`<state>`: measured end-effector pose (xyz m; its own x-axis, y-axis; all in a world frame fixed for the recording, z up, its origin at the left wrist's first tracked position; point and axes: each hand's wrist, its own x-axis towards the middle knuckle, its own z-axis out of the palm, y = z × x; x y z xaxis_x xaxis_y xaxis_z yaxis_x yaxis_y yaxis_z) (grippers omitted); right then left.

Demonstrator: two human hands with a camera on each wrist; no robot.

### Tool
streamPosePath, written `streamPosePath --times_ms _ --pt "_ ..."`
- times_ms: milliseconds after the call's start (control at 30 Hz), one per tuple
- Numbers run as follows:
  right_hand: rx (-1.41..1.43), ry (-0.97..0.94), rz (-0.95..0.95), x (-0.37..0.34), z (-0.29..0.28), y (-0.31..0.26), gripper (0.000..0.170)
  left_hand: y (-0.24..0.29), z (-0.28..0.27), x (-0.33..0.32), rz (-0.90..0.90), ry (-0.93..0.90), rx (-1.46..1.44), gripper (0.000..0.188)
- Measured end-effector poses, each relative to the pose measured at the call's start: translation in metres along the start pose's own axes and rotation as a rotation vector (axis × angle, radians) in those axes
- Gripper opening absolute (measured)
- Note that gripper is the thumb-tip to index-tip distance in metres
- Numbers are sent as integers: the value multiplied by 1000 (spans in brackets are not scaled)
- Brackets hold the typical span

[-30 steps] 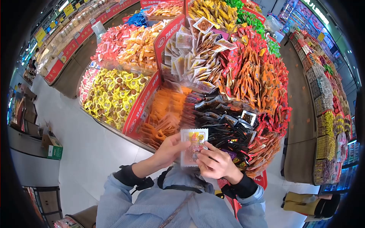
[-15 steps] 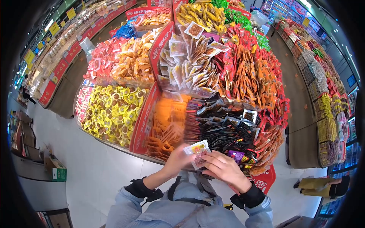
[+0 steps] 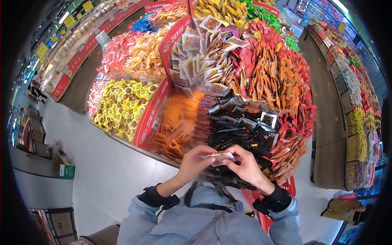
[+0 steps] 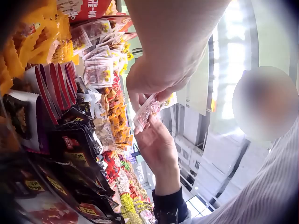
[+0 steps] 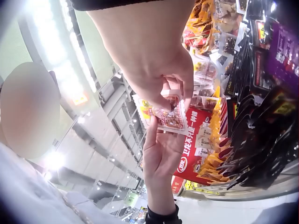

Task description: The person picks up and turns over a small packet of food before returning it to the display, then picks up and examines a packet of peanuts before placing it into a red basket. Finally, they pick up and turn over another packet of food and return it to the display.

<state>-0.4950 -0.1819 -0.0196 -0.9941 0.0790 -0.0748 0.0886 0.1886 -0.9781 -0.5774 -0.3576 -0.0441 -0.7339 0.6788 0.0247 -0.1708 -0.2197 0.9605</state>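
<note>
A small clear snack packet [image 3: 220, 158] with white crimped edges and yellow and red print is between my two hands, above the front of the display. My left hand [image 3: 194, 165] pinches its left end, thumb on the near face. My right hand [image 3: 244, 164] pinches the other end between thumb and fingers. In the head view the packet lies tilted, almost edge-on. The right wrist view shows the printed face of the packet [image 5: 166, 112] and its reddish contents, with a thumb from each hand on it.
Just beyond my hands lie black packets [image 3: 232, 132] and orange packets [image 3: 175, 126]. Yellow-wrapped snacks [image 3: 122, 106] fill a bin at left, behind a red divider [image 3: 153, 116]. Clear packets [image 3: 200, 65] are heaped farther back. A person in tan trousers [image 3: 341, 209] is at lower right.
The packet has turned from upright, facing me, to tilted and almost edge-on. My right hand has shifted to its right end, and both hands keep hold of it.
</note>
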Motion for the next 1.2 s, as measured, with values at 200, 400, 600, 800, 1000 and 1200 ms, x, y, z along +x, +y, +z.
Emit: streamPosePath --times_ms 200,400,600,800,1000,1200 --pt "235 -168 38 -10 -44 3 23 -4 46 16 -47 143 49 18" --pt "330 -236 44 -29 -77 1 31 -9 87 28 -105 141 -75 24" --pt "277 -173 -29 -35 -86 13 34 -4 98 32 -197 82 -137 29" --pt "311 -195 -64 -33 -85 12 35 0 100 30 -248 97 -222 31" --pt "321 -223 -47 -34 -84 11 35 -2 98 25 -287 112 -244 32" --pt "265 -209 -43 -35 -86 20 33 -10 98 24 -199 107 -86 27"
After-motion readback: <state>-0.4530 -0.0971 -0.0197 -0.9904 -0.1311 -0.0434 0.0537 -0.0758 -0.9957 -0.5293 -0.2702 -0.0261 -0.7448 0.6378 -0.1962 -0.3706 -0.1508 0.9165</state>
